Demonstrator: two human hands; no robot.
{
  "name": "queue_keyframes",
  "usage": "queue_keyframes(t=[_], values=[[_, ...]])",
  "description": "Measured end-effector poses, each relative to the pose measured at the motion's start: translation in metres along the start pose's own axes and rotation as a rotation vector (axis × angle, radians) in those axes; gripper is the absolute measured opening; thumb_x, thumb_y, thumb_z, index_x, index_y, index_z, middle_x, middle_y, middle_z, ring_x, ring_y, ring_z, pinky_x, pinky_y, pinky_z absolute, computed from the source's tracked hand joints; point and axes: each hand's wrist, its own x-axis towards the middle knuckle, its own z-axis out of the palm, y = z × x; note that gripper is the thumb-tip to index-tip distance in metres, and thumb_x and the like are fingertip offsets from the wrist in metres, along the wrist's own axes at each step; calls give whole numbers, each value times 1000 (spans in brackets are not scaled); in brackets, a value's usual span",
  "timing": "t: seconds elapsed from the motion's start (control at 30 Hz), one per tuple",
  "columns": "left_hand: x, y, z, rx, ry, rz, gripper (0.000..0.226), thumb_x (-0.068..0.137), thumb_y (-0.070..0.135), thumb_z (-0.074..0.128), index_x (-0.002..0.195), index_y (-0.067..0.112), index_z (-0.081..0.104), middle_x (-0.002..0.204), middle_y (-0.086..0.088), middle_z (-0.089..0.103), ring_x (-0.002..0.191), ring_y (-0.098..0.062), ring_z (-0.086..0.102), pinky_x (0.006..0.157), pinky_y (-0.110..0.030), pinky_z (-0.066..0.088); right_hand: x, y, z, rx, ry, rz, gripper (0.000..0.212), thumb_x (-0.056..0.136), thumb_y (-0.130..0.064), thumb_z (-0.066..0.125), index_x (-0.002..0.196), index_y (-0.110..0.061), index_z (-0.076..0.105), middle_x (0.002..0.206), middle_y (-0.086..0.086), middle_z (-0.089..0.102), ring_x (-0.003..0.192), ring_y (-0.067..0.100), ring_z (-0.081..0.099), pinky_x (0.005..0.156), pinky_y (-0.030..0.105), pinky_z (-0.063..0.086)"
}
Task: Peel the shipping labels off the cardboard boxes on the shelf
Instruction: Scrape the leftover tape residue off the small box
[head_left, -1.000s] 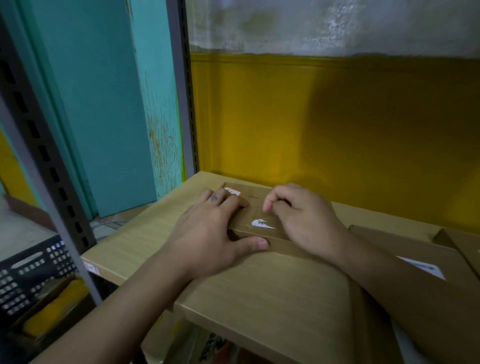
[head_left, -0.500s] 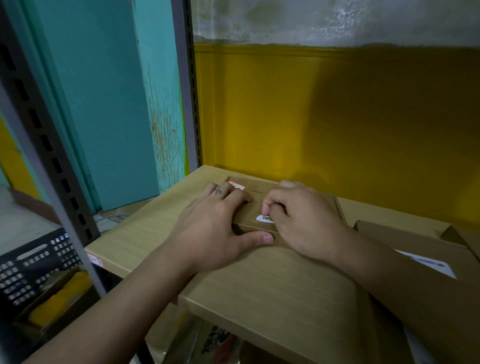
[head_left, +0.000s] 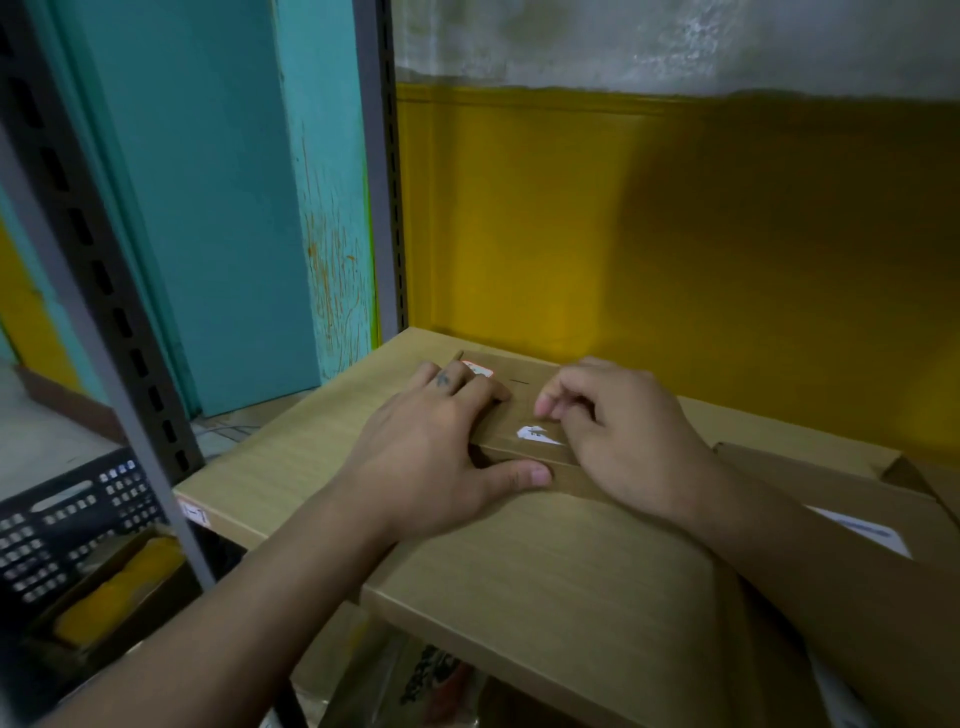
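Bare shelf board (head_left: 545, 561) lies open in front; a larger box (head_left: 852, 566) blocks the right.

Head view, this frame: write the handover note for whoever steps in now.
Left hand: flat on the small box, holding it down on the shelf.
Right hand: fingertips curled over the box top, picking just above the white label scrap; whether it grips anything cannot be told.
Done: most of that label looks gone.
Left: the scrap, the small red-edged sticker by the left fingers, and the white label on the bigger box to the right.

Matt cardboard box (head_left: 524, 415) on smooth wood-grain shelf (head_left: 545, 561)
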Motion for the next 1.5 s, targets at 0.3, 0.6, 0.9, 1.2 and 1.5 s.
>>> queue_keyframes(t=[0.3, 0.6, 0.9, 1.2, 1.5], values=[[1, 1, 0, 19, 8, 2, 87, 65, 90, 38, 134, 38, 43, 129, 13, 45, 111, -7, 33, 84, -32, 43, 0, -5, -7, -138, -123, -43, 25, 90, -8, 52, 87, -25, 70, 80, -17, 48, 75, -4, 42, 67, 0, 28], [1, 1, 0, 22, 0, -5, 88, 63, 90, 38, 134, 39, 43, 130, 14, 44, 110, -7, 32, 85, -32, 43, 2, -4, 3, -161, -111, -32, 33, 84, -14, 47, 58, -33, 49, 74, -14, 47, 84, 10, 44, 72, 24, 32], [0, 0, -1, 0, 5, 7, 88, 63, 91, 36, 134, 39, 42, 127, 14, 44, 110, -7, 31, 86, -32, 42, 1, 0, -8, -141, -101, -60, 17, 88, -17, 60, 93, -27, 72, 85, -15, 56, 77, 1, 53, 67, 13, 39], [-2, 1, -2, 80, 13, 58, 83, 73, 85, 36, 135, 31, 48, 127, 8, 47, 107, -9, 32, 80, -29, 37, 15, -23, -13, -538, -327, -35, 24, 94, -34, 48, 94, -25, 71, 94, 1, 63, 88, 22, 59, 77, 41, 53], [-4, 4, -4, 105, 39, 65, 75, 76, 84, 40, 130, 33, 52, 129, 9, 47, 112, -9, 29, 76, -26, 28, 24, -31, -16, -608, -388, -94, 21, 92, -31, 49, 90, -22, 67, 94, 2, 64, 89, 24, 59, 78, 40, 52]])
